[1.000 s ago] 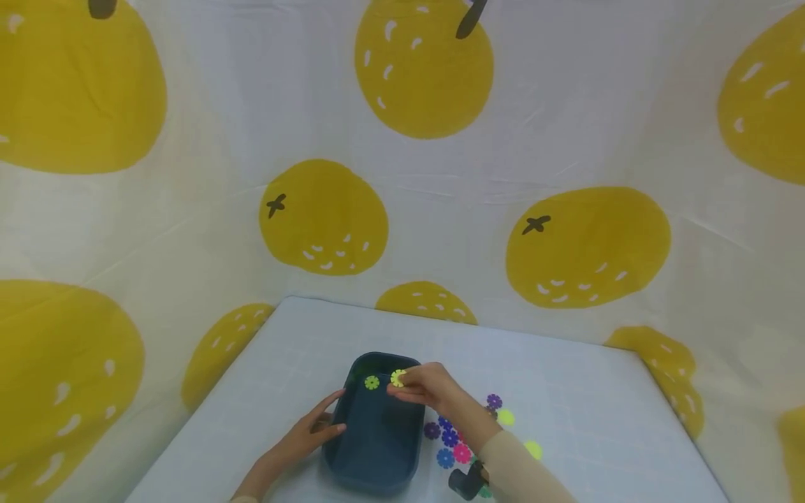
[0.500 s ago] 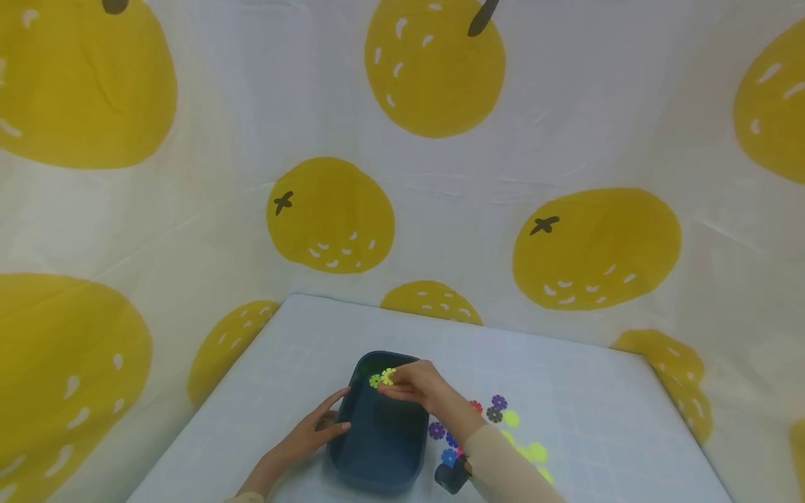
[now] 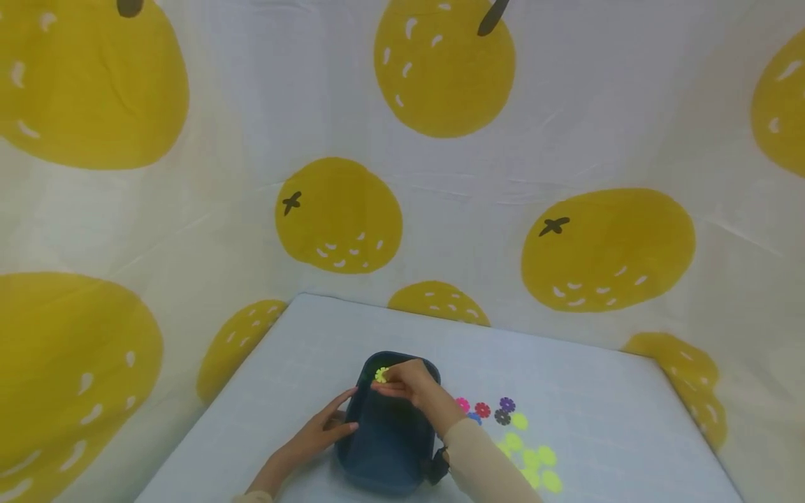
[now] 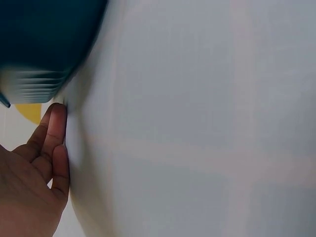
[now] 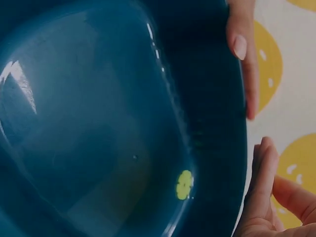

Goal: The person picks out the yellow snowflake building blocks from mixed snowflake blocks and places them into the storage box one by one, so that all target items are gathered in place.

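Note:
A dark blue rectangular bin (image 3: 386, 447) stands on the white cloth. My left hand (image 3: 314, 436) rests against its left side, thumb and forefinger stretched to the rim; in the left wrist view its fingers (image 4: 58, 123) lie beside the bin wall. My right hand (image 3: 409, 383) reaches over the far part of the bin and pinches a yellow flower-shaped disc (image 3: 381, 375) at the fingertips. Another yellow-green disc (image 5: 184, 185) lies on the bin floor in the right wrist view. There the right hand (image 5: 266, 202) shows at lower right, without its disc visible.
Right of the bin lie several yellow discs (image 3: 530, 459), a purple disc (image 3: 507, 404), a black disc (image 3: 502, 417), a red disc (image 3: 482, 410) and a pink disc (image 3: 462, 404). My right forearm hides part of them. A fruit-printed curtain (image 3: 462, 237) hangs behind.
My right hand has moved left, deeper over the bin with the yellow disc. My left hand stays at the bin's side. More yellow discs show beside the right forearm.

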`<state>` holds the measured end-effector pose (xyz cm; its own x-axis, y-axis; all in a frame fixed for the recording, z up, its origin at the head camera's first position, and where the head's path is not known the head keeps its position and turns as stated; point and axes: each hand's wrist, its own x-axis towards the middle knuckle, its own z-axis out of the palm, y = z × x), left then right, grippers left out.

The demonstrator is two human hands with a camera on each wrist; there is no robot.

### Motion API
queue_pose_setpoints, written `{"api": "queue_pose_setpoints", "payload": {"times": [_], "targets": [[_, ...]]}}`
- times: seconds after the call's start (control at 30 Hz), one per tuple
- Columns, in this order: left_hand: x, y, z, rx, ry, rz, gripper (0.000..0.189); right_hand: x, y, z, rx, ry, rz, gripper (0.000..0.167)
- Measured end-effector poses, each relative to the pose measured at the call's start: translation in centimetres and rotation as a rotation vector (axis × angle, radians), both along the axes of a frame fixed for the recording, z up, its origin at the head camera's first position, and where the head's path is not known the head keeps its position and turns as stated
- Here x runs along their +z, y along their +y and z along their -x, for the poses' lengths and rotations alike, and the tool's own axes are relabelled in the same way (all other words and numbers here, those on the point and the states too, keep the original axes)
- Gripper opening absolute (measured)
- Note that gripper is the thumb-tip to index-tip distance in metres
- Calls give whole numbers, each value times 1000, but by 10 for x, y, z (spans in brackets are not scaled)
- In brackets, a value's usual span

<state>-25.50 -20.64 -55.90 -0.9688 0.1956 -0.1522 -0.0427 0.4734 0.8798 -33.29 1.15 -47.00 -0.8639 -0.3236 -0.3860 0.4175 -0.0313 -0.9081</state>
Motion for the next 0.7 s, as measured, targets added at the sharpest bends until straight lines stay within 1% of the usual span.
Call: {"api": "queue_pose_setpoints", "payload": {"times": [0.27, 0.4, 0.57, 0.7], "targets": [[5, 1, -4, -8, 1, -10, 72, -7, -8, 10, -41, -56, -27, 21], [6, 1, -4, 4, -5, -9, 72, -9, -8, 15, -36, -70, -56, 23], [6, 1, -3, -5, -2, -13, 71, -12, -5, 18, -36, -85, -70, 27], [6, 1, -4, -13, 3, -17, 71, -15, -4, 20, -45, -111, -65, 27]]}}
